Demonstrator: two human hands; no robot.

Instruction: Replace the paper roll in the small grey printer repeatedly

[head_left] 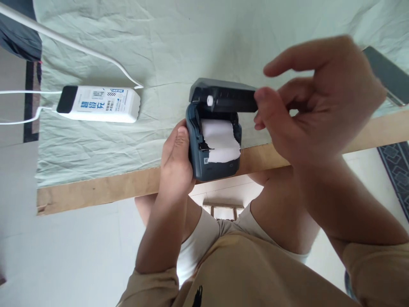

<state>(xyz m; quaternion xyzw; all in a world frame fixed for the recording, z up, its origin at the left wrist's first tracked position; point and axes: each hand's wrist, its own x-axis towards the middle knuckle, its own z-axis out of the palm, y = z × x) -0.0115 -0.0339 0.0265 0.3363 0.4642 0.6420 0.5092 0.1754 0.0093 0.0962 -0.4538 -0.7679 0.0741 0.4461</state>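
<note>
A small dark portable receipt printer rests at the table's front edge, tilted toward me, with its lid swung up. Inside lies a white paper roll, its torn end hanging over the front of the body. My left hand grips the printer's left side, thumb along the top edge. At the lid's right end is my right hand, thumb against the corner and other fingertips close behind and below it. The index finger stretches out above, free of the lid. Parts of the right fingers are hidden or slightly blurred.
A white power bank with cables plugged in lies to the left on the pale green cloth. Another white cable runs above it. A dark phone sits at right, partly behind my hand. The wooden table edge runs in front.
</note>
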